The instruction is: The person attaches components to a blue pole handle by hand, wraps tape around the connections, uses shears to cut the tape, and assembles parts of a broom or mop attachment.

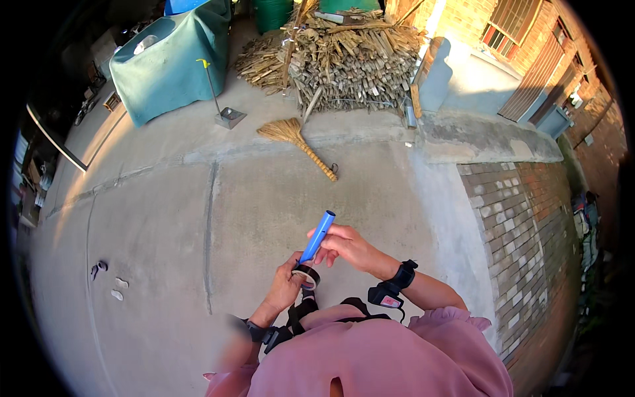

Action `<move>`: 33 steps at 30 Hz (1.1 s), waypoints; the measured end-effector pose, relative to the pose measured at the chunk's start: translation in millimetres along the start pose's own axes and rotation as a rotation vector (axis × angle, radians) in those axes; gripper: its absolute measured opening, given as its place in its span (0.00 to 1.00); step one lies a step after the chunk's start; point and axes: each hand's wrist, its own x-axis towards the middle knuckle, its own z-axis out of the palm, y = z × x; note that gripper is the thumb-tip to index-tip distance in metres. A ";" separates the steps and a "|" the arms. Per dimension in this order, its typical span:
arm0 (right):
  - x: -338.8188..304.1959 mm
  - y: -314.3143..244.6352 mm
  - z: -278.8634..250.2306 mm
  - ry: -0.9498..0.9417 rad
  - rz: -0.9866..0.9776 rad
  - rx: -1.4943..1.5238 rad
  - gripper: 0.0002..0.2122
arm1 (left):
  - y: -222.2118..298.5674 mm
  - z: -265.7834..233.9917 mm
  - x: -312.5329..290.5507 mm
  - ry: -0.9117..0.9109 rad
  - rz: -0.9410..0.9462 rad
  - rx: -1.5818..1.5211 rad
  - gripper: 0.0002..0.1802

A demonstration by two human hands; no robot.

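A straight blue tube [319,233] slants up and to the right in front of my body, its open top end pointing away from me. My left hand [286,284] is closed around its lower end. Beside those fingers is a roll of dark tape [307,270], seen partly through its ring; how it is held is partly hidden. From the right, my right hand [347,248] reaches to the tube's middle with curled fingers, one fingertip showing past its far side. Both wrists carry black straps with small devices.
A straw broom [305,147] lies on the concrete floor ahead, near a long-handled dustpan [229,118]. Stacked firewood [354,69] stands behind, with a green-covered table [169,73] to its left. Brick paving [512,238] runs along the right. Small white objects [120,288] lie at left.
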 end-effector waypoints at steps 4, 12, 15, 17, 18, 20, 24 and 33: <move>74.6 -32.6 -32.7 0.090 0.097 -0.060 0.15 | 31.4 -48.5 75.1 -0.042 -0.022 0.084 0.19; 225.0 -81.0 -108.7 -0.059 0.052 -0.099 0.14 | 75.8 -125.7 211.7 0.002 0.036 -0.048 0.21; 288.9 -99.2 -134.8 -0.081 0.043 -0.138 0.15 | 87.4 -152.0 245.2 0.103 0.006 -0.057 0.14; 330.3 -110.9 -153.7 -0.040 -0.006 -0.144 0.15 | 106.8 -176.9 261.5 0.150 -0.012 -0.050 0.14; 351.2 -117.1 -164.0 -0.048 -0.003 -0.149 0.15 | 116.5 -192.5 275.7 0.211 -0.006 -0.039 0.15; 392.9 -126.9 -179.8 -0.017 0.016 -0.110 0.13 | 118.4 -216.9 298.9 0.245 0.020 -0.072 0.16; 473.9 -141.6 -218.8 0.066 0.047 -0.072 0.11 | 118.0 -270.2 351.3 0.295 -0.002 -0.166 0.17; 652.8 -213.3 -339.6 0.512 -0.010 -0.222 0.08 | 153.9 -407.7 478.1 0.228 -0.023 -0.249 0.17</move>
